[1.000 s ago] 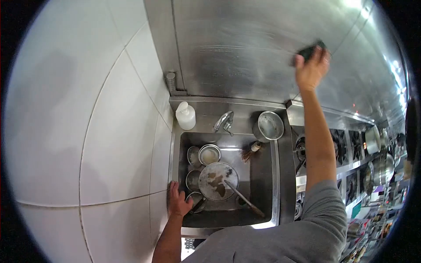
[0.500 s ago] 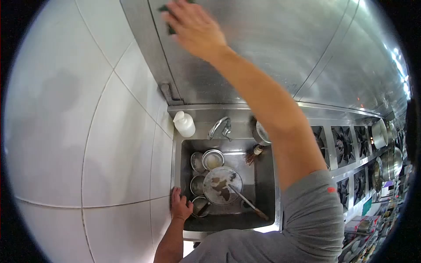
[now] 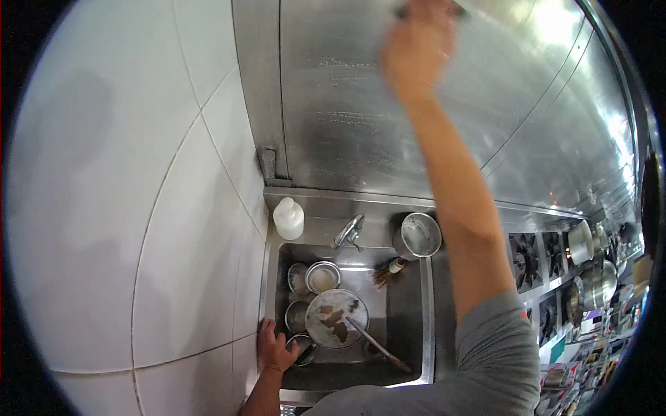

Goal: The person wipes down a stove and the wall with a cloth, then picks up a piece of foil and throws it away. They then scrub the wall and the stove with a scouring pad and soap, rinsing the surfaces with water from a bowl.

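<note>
My right hand (image 3: pixel 416 45) is raised high against the steel wall panel (image 3: pixel 347 125), blurred with motion, gripping a dark scouring pad (image 3: pixel 402 10) that barely shows above the fingers. My left hand (image 3: pixel 272 349) rests on the left rim of the steel sink (image 3: pixel 427 312), fingers spread, holding nothing. Inside the sink lie a dirty round plate (image 3: pixel 336 317), several small metal bowls (image 3: pixel 322 276) and a long-handled utensil (image 3: pixel 371 341).
A white soap bottle (image 3: pixel 288 218) and a tap (image 3: pixel 349 231) stand on the ledge behind the sink, with a metal pot (image 3: pixel 419 236) to the right. White tiles (image 3: pixel 139 208) cover the left wall. Gas burners (image 3: pixel 538 260) and pots (image 3: pixel 581 241) run along the right.
My right hand swept the pad across the steel panel from right to far left, then back toward the upper middle. My left hand stayed on the sink rim.
</note>
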A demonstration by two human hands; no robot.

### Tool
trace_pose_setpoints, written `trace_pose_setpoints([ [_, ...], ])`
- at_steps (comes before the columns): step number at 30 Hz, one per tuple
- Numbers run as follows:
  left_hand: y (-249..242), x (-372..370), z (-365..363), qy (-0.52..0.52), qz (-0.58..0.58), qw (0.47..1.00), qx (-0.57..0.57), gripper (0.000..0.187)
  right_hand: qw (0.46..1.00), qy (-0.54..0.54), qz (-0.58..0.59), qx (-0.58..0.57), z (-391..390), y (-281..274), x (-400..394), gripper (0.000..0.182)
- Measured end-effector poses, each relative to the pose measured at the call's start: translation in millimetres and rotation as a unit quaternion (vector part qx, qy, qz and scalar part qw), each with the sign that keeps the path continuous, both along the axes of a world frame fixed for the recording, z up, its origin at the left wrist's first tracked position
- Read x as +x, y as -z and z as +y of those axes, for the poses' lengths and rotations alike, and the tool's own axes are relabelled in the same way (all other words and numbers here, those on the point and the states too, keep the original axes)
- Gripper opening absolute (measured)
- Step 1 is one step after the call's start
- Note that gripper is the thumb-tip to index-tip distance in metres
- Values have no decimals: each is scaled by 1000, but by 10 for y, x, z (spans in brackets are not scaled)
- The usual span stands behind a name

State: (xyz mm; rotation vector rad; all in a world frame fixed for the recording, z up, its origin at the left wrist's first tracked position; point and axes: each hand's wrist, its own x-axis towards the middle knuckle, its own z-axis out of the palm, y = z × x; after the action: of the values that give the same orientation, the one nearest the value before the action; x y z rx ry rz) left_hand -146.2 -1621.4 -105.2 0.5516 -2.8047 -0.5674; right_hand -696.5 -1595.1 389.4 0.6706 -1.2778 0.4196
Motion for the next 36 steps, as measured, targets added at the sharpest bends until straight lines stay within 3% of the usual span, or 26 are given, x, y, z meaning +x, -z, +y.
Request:
trace_pose_setpoints([
  [2,-5,49,-18,1,-17,1000,-4,38,991,14,-101,88,-706,-207,425,58],
  [3,19,49,-4,2,-7,1000,4,39,936,-110,-244,229,-906,-366,526,56],
  [5,58,-1,44,5,13,1000,4,40,959,-12,2,284,-972,-436,609,56],
  [8,53,-2,18,0,25,999,-27,35,950,-14,-68,304,-367,-702,267,56],
  [9,4,5,27,7,33,999,-18,36,958,-26,-190,214,114,-842,288,55],
  [10,-17,15,54,11,41,999,-6,37,959,-25,-233,156,615,-758,-346,42],
  [11,2,27,52,7,24,1000,-14,38,991,3,-87,104,1286,-814,-567,45],
  [12,15,26,63,7,35,999,-11,38,995,89,-44,32,1862,-818,-805,53],
  [13,3,40,61,5,34,999,-7,40,994,48,-93,-43,2376,-823,-975,56],
  [14,-32,40,29,4,31,999,-4,41,983,86,-122,-106,2748,-792,-1139,61],
  [16,-63,55,-6,7,39,999,-6,43,979,94,-124,-130,2734,-825,-1266,62],
  [17,-56,41,14,8,40,999,-11,44,973,102,-133,-157,2639,-924,-1201,64],
  [18,-16,14,48,6,47,999,-4,44,988,36,-78,-129,2334,-1005,-1243,61],
  [19,20,41,49,6,41,999,-2,44,996,0,-25,-90,1855,-1157,-1039,56],
  [20,26,61,3,5,35,999,-5,45,998,-27,-43,-45,1321,-1213,-821,55],
  [21,-27,52,-21,8,30,999,10,46,999,-7,-21,-24,688,-1291,-550,52],
  [22,12,36,-56,4,29,1000,3,46,998,49,-46,21,120,-1305,-226,48],
  [24,148,76,-43,2,53,998,21,42,962,11,-214,168,-691,-1621,538,55],
  [25,31,54,-20,-2,47,999,18,41,983,89,8,158,-980,-1489,529,56],
  [27,53,64,5,-5,41,999,14,41,965,-26,-2,262,-983,-1579,709,52],
  [28,50,63,-11,-8,37,999,7,41,966,-24,0,259,-877,-1687,621,52],
  [30,26,72,-19,-3,48,999,2,41,927,-230,-166,245,-427,-1956,441,49],
  [31,-7,87,1,1,52,999,3,41,889,-278,-346,114,85,-2045,791,43],
  [32,-48,79,31,7,57,998,5,41,972,-112,-186,87,491,-2018,290,31],
  [33,-94,63,38,6,48,999,3,41,997,59,-13,55,989,-2029,-351,27],
  [36,-248,86,-13,10,27,999,17,44,981,172,-88,-7,2809,-2287,-1339,46],
])
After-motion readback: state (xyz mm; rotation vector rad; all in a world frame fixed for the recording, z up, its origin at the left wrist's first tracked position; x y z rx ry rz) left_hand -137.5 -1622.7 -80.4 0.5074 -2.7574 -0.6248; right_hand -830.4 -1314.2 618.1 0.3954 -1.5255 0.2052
